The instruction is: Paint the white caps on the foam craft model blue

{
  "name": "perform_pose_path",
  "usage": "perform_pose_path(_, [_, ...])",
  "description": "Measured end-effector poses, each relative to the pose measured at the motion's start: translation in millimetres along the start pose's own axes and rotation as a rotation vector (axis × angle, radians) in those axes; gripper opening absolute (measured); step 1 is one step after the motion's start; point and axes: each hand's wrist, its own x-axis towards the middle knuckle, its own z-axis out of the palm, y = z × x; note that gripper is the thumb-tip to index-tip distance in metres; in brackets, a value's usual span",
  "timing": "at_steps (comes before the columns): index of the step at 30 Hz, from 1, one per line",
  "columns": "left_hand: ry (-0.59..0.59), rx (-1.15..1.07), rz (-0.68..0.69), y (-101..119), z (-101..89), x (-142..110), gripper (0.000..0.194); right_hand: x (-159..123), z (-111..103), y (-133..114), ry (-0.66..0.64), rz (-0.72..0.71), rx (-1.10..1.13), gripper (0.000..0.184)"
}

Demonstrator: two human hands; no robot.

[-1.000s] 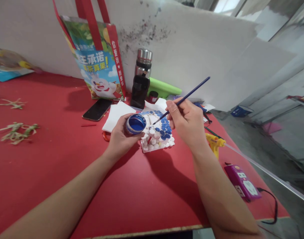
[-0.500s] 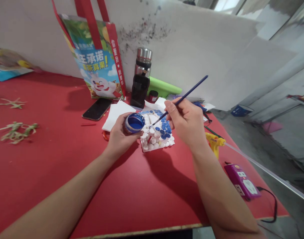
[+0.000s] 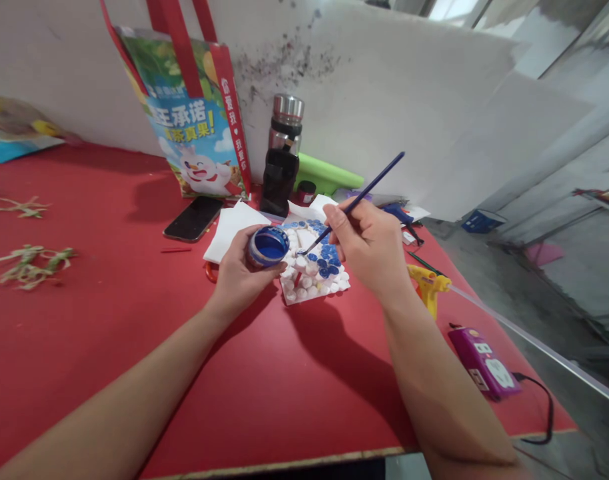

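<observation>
left hand (image 3: 238,272) grips round blue-paint jar (image 3: 268,248) near knobbly white-blue panel (image 3: 314,291), likely for dipping | right hand (image 3: 368,248) pinches slim blue paintbrush (image 3: 377,184)

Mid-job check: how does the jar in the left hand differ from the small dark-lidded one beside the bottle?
The held jar is open, showing blue paint; the back jar has its dark lid on. The held jar sits in the left hand; the back jar stands untouched by either hand. The held jar's contents show blue, while the back jar looks dark red below its lid. Both are round.
</observation>
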Motion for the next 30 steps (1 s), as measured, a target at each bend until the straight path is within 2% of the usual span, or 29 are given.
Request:
perform_pose_path(6, [-0.011, -0.008, -0.009, -1.2, -0.3, -0.6, 0.070, -0.3, -3.2, -0.4, 0.037, 0.003, 0.020, 0.050])
perform_pose_path(11, [-0.006, -0.004, -0.005, -0.7, -0.5, -0.3, 0.069, 0.6, -1.2, 0.5, 0.000, 0.000, -0.001, 0.047])
perform_pose_path(17, [-0.017, -0.014, -0.018, -1.8, -1.2, -0.7, 0.070, 1.6, -2.5, 4.6, 0.054, 0.004, 0.041, 0.043])
perform_pose_path(23, [-0.007, -0.011, 0.007, -0.5, -0.9, 0.0, 0.069, 1.8, -0.3, 5.3, 0.037, 0.025, 0.054, 0.047])
perform_pose_path(30, [-0.023, 0.021, 0.011, 5.4, -2.2, 0.6, 0.068, 1.7, -1.9, 3.6, 0.118, 0.010, 0.021, 0.047])
